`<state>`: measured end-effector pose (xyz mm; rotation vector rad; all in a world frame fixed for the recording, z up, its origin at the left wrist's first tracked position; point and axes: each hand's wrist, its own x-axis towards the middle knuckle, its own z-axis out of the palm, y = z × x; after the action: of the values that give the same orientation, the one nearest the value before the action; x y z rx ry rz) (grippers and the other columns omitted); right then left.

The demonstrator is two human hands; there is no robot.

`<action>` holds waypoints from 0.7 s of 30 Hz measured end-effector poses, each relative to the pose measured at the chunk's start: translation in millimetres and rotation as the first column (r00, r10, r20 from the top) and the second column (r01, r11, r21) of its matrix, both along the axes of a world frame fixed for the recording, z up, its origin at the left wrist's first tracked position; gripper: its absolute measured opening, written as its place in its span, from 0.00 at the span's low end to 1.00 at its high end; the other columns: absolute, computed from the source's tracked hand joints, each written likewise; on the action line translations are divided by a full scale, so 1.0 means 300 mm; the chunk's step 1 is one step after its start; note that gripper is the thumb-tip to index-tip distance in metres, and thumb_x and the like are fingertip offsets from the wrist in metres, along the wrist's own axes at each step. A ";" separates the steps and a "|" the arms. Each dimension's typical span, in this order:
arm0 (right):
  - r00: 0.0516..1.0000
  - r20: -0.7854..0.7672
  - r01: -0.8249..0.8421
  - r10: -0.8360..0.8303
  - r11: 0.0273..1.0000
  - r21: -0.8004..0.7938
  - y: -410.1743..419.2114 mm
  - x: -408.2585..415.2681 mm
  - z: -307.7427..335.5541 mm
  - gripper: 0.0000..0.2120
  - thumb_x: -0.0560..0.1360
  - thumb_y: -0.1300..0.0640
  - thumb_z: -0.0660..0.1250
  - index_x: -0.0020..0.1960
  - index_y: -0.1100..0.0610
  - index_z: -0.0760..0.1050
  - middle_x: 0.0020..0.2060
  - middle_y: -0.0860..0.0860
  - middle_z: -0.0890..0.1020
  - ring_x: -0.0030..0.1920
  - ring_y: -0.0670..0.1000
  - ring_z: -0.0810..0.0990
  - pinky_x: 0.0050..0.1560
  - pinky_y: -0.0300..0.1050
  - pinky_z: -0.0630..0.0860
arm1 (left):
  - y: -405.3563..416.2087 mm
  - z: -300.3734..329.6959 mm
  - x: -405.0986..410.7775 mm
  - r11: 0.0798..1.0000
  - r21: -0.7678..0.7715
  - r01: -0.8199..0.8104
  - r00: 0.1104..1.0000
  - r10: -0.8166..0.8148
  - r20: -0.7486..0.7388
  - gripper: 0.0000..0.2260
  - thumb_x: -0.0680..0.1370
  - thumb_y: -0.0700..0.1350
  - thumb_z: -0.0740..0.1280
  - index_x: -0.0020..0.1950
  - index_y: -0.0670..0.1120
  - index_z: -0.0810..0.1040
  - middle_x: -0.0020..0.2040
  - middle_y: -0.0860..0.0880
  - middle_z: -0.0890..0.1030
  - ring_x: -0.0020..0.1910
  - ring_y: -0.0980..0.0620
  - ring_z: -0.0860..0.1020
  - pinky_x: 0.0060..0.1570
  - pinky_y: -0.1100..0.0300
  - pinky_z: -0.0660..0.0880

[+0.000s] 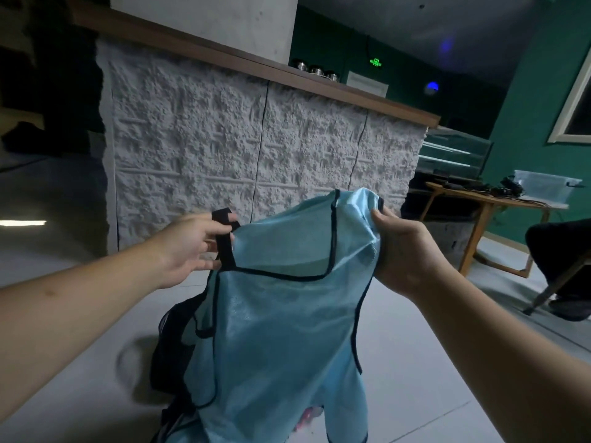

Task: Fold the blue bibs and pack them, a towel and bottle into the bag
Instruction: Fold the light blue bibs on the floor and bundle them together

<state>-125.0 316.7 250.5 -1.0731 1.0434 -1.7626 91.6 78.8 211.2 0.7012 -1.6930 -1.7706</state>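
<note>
A light blue mesh bib [281, 330] with black trim hangs in front of me, held up by both shoulders. My left hand [192, 247] grips its left black shoulder strap. My right hand [399, 251] is closed on the bunched right shoulder. Behind and below the bib on the floor lies a dark bag [169, 350], mostly hidden by the fabric. Something pink [305, 420] peeks out under the bib's lower edge; I cannot tell what it is. No bottle shows.
A rough white stone counter [256, 148] with a wooden top stands straight ahead. To the right are a wooden table [479, 206] with a clear plastic box [543, 187] and cables, and a dark chair [563, 257]. The floor is pale grey tile.
</note>
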 end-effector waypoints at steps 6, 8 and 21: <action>0.990 -0.097 -0.097 0.099 0.995 0.029 -0.057 0.055 0.016 0.21 0.73 0.65 0.64 0.65 0.58 0.71 0.51 0.58 0.78 0.48 0.58 0.79 0.55 0.53 0.77 | 0.129 0.009 -0.078 0.802 -0.549 -0.235 0.910 0.380 0.165 0.25 0.79 0.64 0.65 0.57 0.41 0.78 0.52 0.43 0.80 0.48 0.43 0.79 0.50 0.51 0.74; 0.982 -0.133 -0.126 0.134 0.990 0.065 -0.074 0.088 0.016 0.22 0.74 0.66 0.64 0.68 0.61 0.71 0.53 0.60 0.79 0.50 0.60 0.80 0.56 0.55 0.78 | 0.220 0.057 -0.103 0.937 -0.339 0.080 0.990 -0.035 0.138 0.36 0.77 0.74 0.56 0.51 0.41 0.82 0.48 0.43 0.85 0.49 0.41 0.83 0.57 0.50 0.74; 0.974 -0.152 0.212 -0.166 0.902 0.375 -0.106 0.065 -0.226 0.26 0.85 0.42 0.56 0.62 0.63 0.80 0.49 0.58 0.84 0.46 0.57 0.84 0.48 0.55 0.81 | 0.253 0.155 -0.149 0.935 0.066 0.349 0.937 -0.347 -0.029 0.15 0.81 0.44 0.66 0.64 0.37 0.81 0.61 0.37 0.83 0.61 0.38 0.82 0.68 0.43 0.75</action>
<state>-105.6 285.0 182.7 -0.8517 1.5423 -1.5579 46.7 154.7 257.6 0.4298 -1.8385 -2.0775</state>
